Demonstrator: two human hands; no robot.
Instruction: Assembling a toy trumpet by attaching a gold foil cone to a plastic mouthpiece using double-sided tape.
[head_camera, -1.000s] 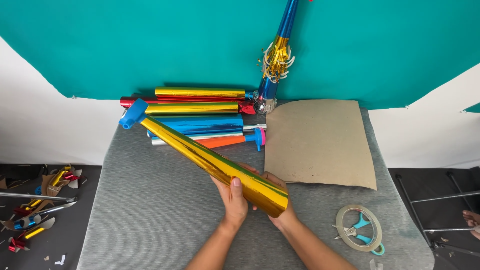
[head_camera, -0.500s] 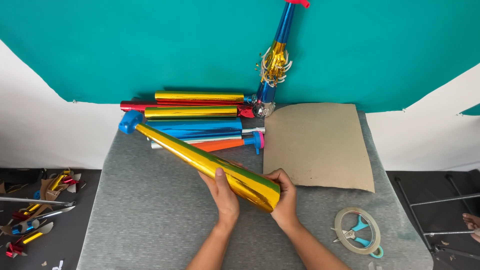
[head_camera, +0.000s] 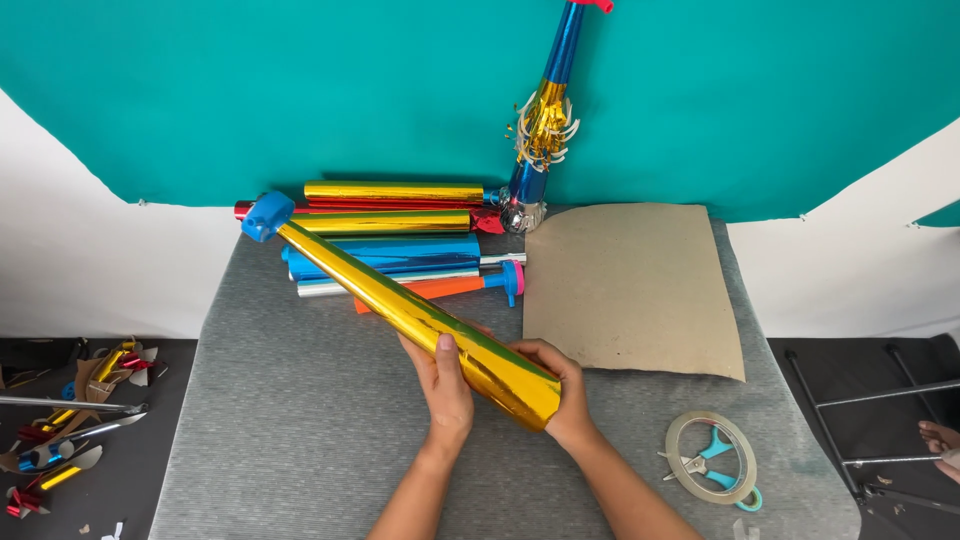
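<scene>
Both hands' grip holds the gold horn (head_camera: 400, 310) over stacked foil horns (head_camera: 390, 240), beside cardboard (head_camera: 635, 290).

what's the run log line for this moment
left hand: grips gold foil cone horn | right hand: cups its wide end | blue mouthpiece: points far left | behind: foil horns pile, cardboard sheet

A stack of foil horns (head_camera: 390, 235) lies at upper centre on the grey table (head_camera: 280, 420). A brown cardboard sheet (head_camera: 632, 288) occupies the upper right. A tape roll (head_camera: 711, 457) encircling small scissors (head_camera: 702, 466) sits lower right. Foil scraps (head_camera: 70, 420) litter the lower left floor.
</scene>
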